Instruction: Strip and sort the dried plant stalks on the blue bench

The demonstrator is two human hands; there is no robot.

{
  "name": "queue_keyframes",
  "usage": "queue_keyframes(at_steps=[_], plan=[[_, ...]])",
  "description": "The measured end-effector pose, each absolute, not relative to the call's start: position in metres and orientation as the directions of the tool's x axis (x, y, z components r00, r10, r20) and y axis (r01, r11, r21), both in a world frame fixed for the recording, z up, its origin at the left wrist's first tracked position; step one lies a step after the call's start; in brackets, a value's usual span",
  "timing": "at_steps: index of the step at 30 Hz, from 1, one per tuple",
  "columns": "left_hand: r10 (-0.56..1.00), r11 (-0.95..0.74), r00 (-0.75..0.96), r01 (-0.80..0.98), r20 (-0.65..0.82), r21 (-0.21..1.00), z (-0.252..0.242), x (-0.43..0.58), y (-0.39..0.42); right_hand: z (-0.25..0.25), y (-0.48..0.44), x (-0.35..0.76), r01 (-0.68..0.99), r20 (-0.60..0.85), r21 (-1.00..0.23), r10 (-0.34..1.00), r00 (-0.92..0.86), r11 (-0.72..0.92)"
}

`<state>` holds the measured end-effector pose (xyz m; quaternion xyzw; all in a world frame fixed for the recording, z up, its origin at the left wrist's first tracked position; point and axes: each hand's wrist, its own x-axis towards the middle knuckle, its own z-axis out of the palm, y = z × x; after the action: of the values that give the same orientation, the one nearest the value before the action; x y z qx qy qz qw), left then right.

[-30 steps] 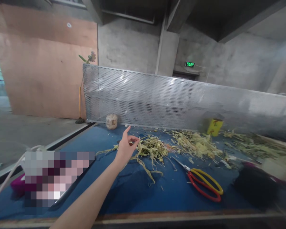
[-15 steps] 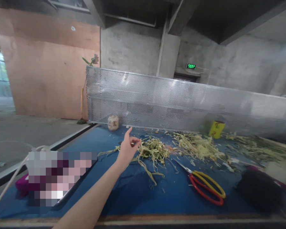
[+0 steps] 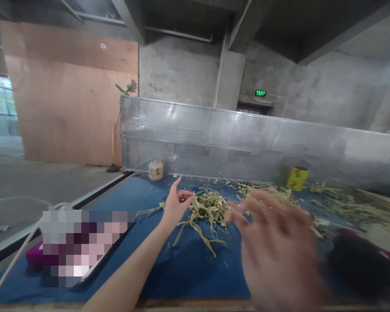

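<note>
1. At your far left, a purple thing (image 3: 34,255) lies on the blue table (image 3: 188,273), beside a flat object (image 3: 100,247) which is blurred out, so I cannot tell what it is.
2. Your left hand (image 3: 175,206) has its fingertips brought together at the left edge of the heap of dried strands (image 3: 211,210). It seems to be pinching a strand there, though this is small to see.
3. The heap lies in the middle of the table, between your two hands. I judge that the step in hand is picking strands from it.
4. Your right hand (image 3: 279,247) is blurred, with fingers spread and thumb apart; I see nothing held in it. Probably the next move calls for bringing it to the heap, while the left pinch remains gentle.
5. Behind it, farther right, stands a yellow container (image 3: 296,179); then come greenish stalks (image 3: 347,203).
</note>
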<state>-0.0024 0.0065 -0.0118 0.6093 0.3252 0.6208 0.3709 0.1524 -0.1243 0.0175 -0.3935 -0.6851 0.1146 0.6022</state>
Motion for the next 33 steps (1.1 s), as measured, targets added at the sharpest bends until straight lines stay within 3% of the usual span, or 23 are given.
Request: queue_keyframes(at_steps=[2,4,6,8,13,22,33], plan=[[0.877,-0.472,0.018,-0.148,0.48,0.869,-0.01,-0.003,0.007,0.028,-0.08,0.14,0.408,0.707,-0.655,0.707,0.032,0.636],[0.89,-0.438,0.033,-0.215,0.455,0.873,-0.009,-0.004,0.008,0.029,-0.041,0.134,0.519,0.6,-0.659,0.797,-0.073,0.544],[0.889,-0.43,0.053,-0.248,0.455,0.868,-0.01,-0.005,0.009,0.021,-0.012,0.132,0.633,0.488,-0.61,0.855,-0.173,0.476],[0.888,-0.433,0.055,-0.237,0.457,0.87,-0.013,-0.005,0.011,0.01,0.006,0.132,0.648,0.443,-0.562,0.849,-0.289,0.514],[0.897,-0.418,0.078,-0.172,0.435,0.892,-0.02,-0.001,0.014,-0.007,0.013,0.139,0.562,0.47,-0.581,0.807,-0.358,0.588],[0.858,-0.501,0.139,0.022,0.494,0.865,-0.025,0.001,0.014,-0.018,0.008,0.147,0.415,0.449,-0.708,0.818,-0.361,0.572],[0.749,-0.66,0.194,0.304,0.633,0.687,-0.019,0.001,0.004,-0.02,0.006,0.143,0.233,0.362,-0.866,0.875,-0.321,0.443]])
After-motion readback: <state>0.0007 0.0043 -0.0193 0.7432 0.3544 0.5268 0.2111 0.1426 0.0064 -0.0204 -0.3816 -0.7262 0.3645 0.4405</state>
